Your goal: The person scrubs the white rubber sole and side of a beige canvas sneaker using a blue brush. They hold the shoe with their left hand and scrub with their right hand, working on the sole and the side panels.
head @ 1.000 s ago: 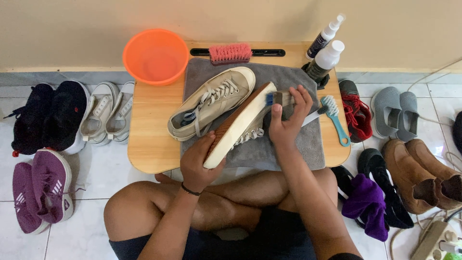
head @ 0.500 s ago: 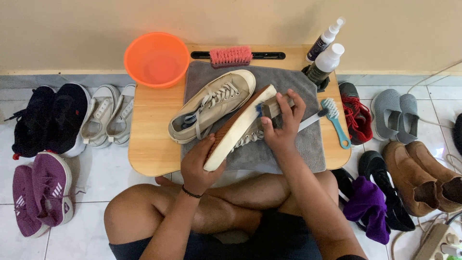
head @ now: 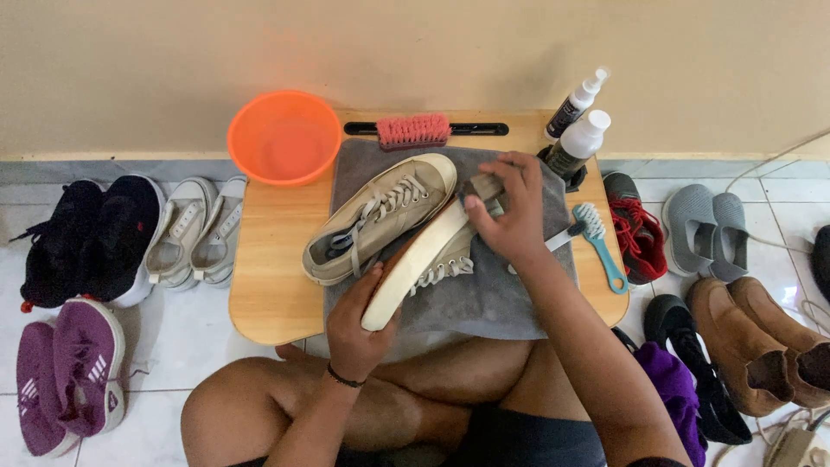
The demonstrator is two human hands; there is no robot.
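My left hand grips the heel end of a beige sneaker, turned on its side so its pale sole rim faces up. Over the toe end my right hand is closed on a small dark brush, which it presses against the shoe. The shoe lies on a grey towel spread over a low wooden table. A second beige sneaker stands upright just left of the held one, touching it.
An orange basin, a pink brush and two spray bottles stand at the table's back. A teal brush lies to the right. Shoes line the floor: black, beige and purple to the left, red, grey and brown to the right.
My right hand has shifted a little along the toe end of the held sneaker with the brush. My left hand keeps its hold on the heel.
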